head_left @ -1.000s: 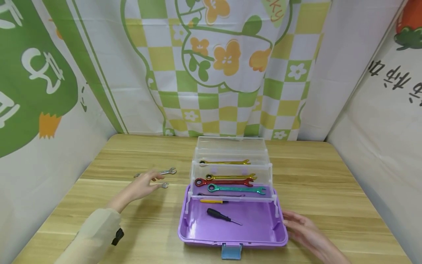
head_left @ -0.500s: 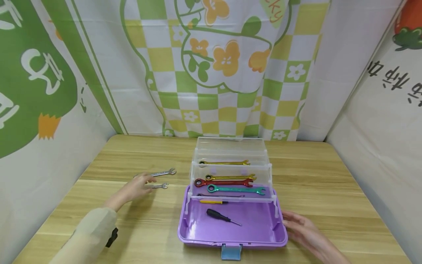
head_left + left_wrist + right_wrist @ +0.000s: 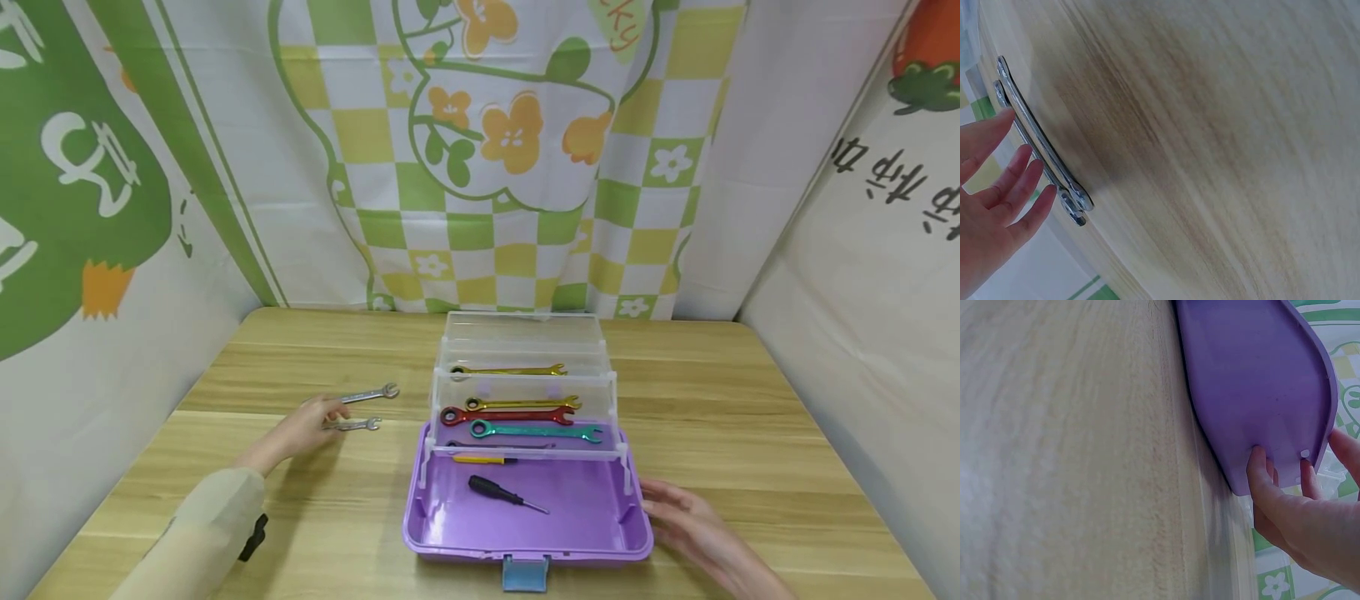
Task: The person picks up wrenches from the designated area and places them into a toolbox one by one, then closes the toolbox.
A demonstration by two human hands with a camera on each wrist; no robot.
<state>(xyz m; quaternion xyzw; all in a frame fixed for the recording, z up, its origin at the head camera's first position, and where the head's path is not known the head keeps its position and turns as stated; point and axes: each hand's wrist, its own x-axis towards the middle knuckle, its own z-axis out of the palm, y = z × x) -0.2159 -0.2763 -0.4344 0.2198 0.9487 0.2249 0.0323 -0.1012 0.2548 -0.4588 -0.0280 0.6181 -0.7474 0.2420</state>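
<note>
My left hand point(image 3: 303, 429) hovers over or touches two silver wrenches on the table's left side; contact cannot be told. Its fingers are spread and loosely bent, with the thumb apart. The shorter wrench point(image 3: 363, 425) has its left part under the fingers; the longer wrench point(image 3: 369, 395) lies just behind it. In the left wrist view both wrenches point(image 3: 1042, 132) lie side by side beyond the fingertips. My right hand point(image 3: 693, 525) rests against the right side of a purple toolbox point(image 3: 457, 552). In the right wrist view, fairly straight fingers point(image 3: 1263, 475) touch its wall, the thumb near the rim.
Clear stepped trays point(image 3: 525, 332) stand raised at the toolbox's back. They carry a red wrench point(image 3: 517, 415), a teal wrench point(image 3: 536, 430) and gold wrenches point(image 3: 525, 404). A black screwdriver point(image 3: 495, 490) and a yellow-handled tool point(image 3: 480, 459) lie inside. A blue latch point(image 3: 525, 575) hangs in front.
My left hand has drawn back a little to the left, so more of the shorter wrench shows. Both wrenches and the right hand keep about the same places.
</note>
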